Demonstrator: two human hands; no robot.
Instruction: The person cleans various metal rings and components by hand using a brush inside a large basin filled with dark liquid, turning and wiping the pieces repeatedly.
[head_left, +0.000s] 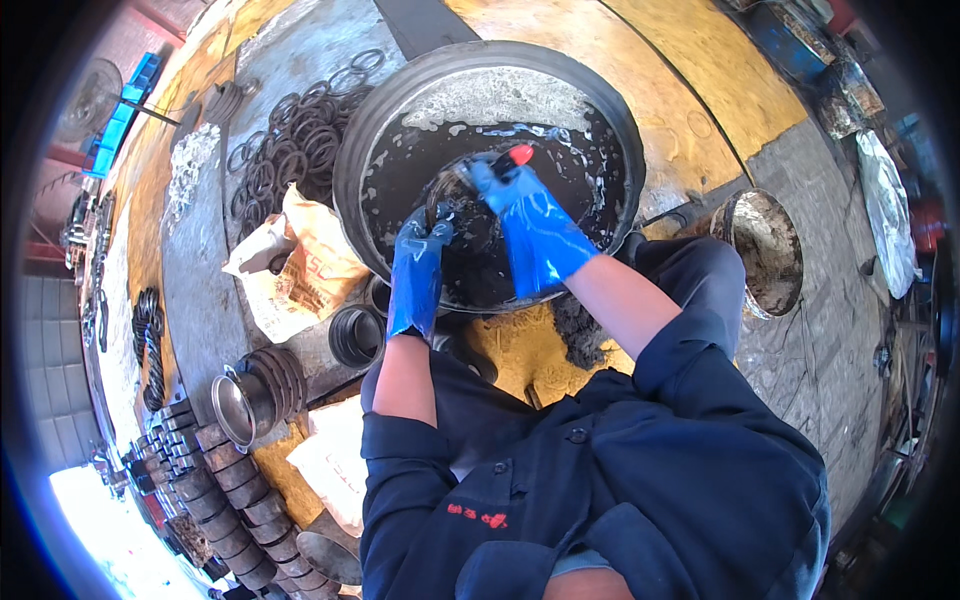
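Observation:
Both my hands wear blue rubber gloves and are over a wide round basin (352, 170) of dark liquid with pale foam at its far side. My left hand (424, 236) has its fingers closed on the near edge of a dark ring (432, 208), tilted above the liquid. Beyond it and to the right, my right hand (497, 188) is wrapped round a tool with a black and red handle (519, 156). The tool's working end meets the ring and is blurred, so its kind cannot be made out.
Left of the basin lies a heap of black rings (300, 145), with a torn paper sack (300, 262) nearer me. Stacked rings (357, 335), a metal-rimmed cylinder (243, 405) and rows of metal blocks (240, 490) stand at the near left. A dirty bucket (765, 255) is on the right.

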